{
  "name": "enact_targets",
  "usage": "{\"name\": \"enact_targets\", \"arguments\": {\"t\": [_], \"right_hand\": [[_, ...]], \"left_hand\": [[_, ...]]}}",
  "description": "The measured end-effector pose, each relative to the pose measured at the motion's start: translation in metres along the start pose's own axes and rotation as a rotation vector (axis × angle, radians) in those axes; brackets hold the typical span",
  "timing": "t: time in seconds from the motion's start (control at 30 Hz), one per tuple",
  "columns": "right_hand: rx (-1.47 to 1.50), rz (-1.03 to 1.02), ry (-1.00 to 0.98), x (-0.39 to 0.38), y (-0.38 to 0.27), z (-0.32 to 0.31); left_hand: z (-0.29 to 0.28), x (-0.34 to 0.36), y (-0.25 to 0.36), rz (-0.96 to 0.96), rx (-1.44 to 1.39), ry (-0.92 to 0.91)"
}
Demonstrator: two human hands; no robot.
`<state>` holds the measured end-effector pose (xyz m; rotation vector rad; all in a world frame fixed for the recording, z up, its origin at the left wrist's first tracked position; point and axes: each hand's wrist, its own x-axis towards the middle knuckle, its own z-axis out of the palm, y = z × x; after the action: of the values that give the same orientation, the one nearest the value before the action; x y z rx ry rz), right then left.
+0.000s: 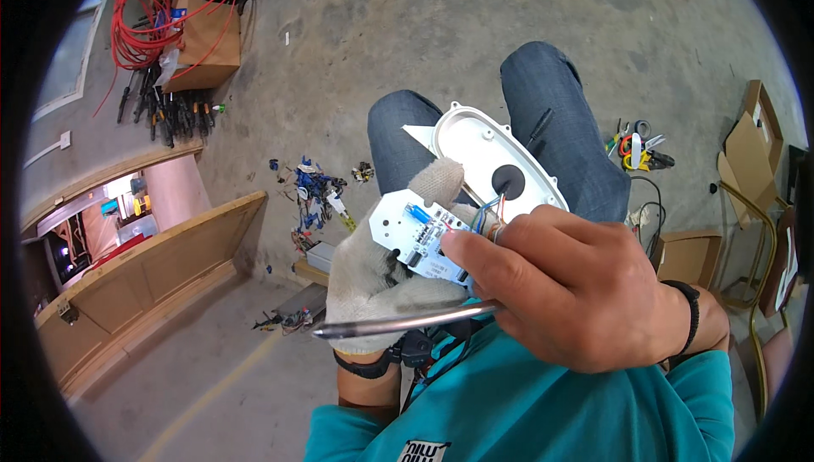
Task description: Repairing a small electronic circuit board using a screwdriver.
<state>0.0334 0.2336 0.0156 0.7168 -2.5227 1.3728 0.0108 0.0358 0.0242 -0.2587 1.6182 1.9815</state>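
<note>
My left hand [360, 280], in a pale knitted glove, is closed around a white circuit board [432, 263] with a blue component at its upper edge. My bare right hand [577, 292] is closed over the board's right side, its index fingertip against the board. A slim shiny metal tool [398, 323] sticks out leftward from under that hand; the tool's kind is unclear. Thin coloured wires [487, 218] run from the right fingers to a round black disc [509, 180] in a white plastic housing [462, 136], which lies across my thighs. Its lower edge is hidden behind my hands.
Loose blue wires and parts [318, 191] lie on the floor to the left. Pliers and scissors [640, 148] lie to the right, near cardboard boxes [687, 258] and a gold-coloured metal frame [767, 267]. Far left stands a cardboard box [203, 42] with coiled red cable [140, 34].
</note>
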Motion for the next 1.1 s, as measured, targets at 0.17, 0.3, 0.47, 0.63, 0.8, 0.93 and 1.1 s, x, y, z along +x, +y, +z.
{"name": "enact_targets", "arguments": {"t": [0.17, 0.3, 0.47, 0.63, 0.8, 0.93, 1.1], "right_hand": [[-0.057, -0.03, 0.028, 0.001, 0.0, 0.002], [-0.077, -0.044, -0.022, 0.0, -0.002, -0.003], [-0.043, -0.077, 0.037, 0.0, 0.002, -0.001], [-0.004, -0.052, 0.041, 0.0, -0.001, 0.0], [-0.053, -0.045, 0.036, 0.002, -0.001, -0.001], [-0.03, -0.093, 0.067, 0.004, 0.003, -0.001], [-0.051, -0.061, 0.017, 0.004, -0.002, -0.006]], "left_hand": [[0.001, -0.003, -0.001, -0.166, -0.623, 0.185], [-0.002, 0.0, -0.003, 0.012, -0.185, 0.001], [-0.011, 0.002, -0.001, -0.268, -0.686, -0.036], [-0.007, 0.0, -0.017, -0.05, -0.549, -0.094], [-0.004, 0.002, -0.017, -0.043, -0.572, -0.034], [0.007, 0.0, -0.006, -0.155, -0.875, 0.006], [0.013, -0.001, -0.003, -0.115, -0.752, 0.098]]}}
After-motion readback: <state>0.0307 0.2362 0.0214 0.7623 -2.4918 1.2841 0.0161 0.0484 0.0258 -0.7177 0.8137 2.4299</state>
